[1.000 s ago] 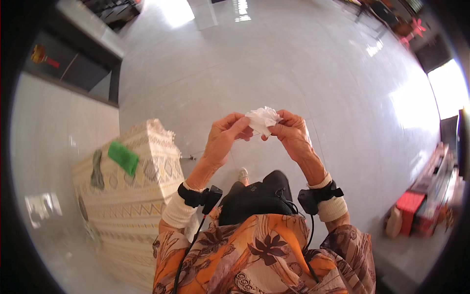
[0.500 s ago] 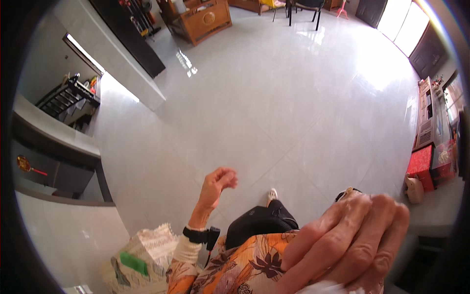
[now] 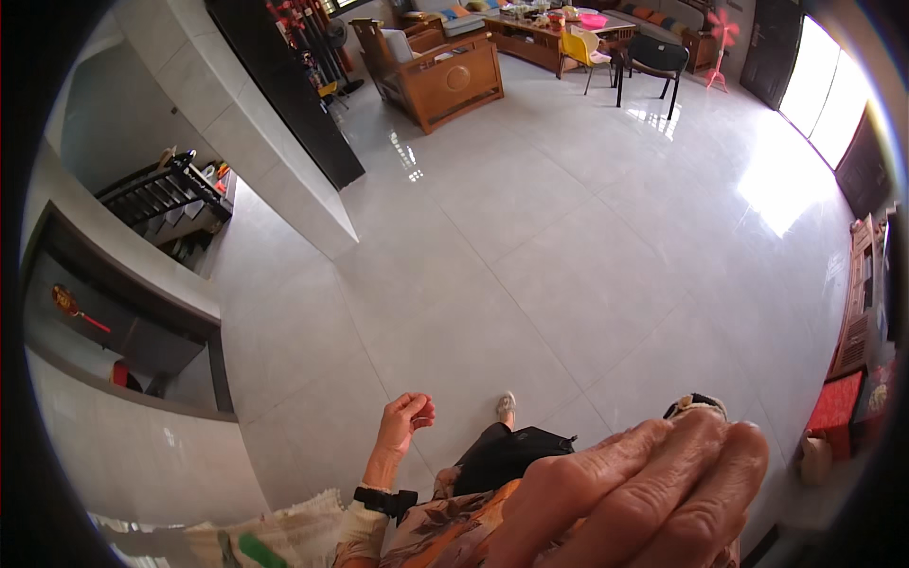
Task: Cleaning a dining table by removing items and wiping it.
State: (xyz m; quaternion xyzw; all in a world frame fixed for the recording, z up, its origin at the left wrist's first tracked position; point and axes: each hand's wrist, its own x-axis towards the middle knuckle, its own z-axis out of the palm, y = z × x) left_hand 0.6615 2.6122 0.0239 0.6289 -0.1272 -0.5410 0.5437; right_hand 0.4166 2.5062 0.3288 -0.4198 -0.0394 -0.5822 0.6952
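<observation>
My left hand (image 3: 405, 423) hangs low in front of me, with its fingers curled in and the thumb against them. Nothing shows in it or sticks out of it. A black band (image 3: 379, 502) with a small black box circles that wrist over a pale cuff. Very large and close is my right hand (image 3: 644, 492), raised at the lower right with its knuckles up and its fingers bent and pressed together. Its fingertips and palm are hidden, so what it holds, if anything, cannot be seen. Behind its knuckles shows another black band (image 3: 699, 402).
Pale tiled floor (image 3: 511, 256) spreads ahead, with my shoe (image 3: 507, 405) on it. A pillar (image 3: 275, 142) and stair railing (image 3: 166, 194) stand left. Far off are a wooden armchair (image 3: 454, 85), yellow chair (image 3: 582, 52), black chair (image 3: 653, 62) and pink fan (image 3: 721, 47). A red box (image 3: 835, 407) sits right.
The view has tilted up, so more far furniture shows. My left hand appears lower and slightly left. My right hand stays raised; a white thing below it is out of sight now.
</observation>
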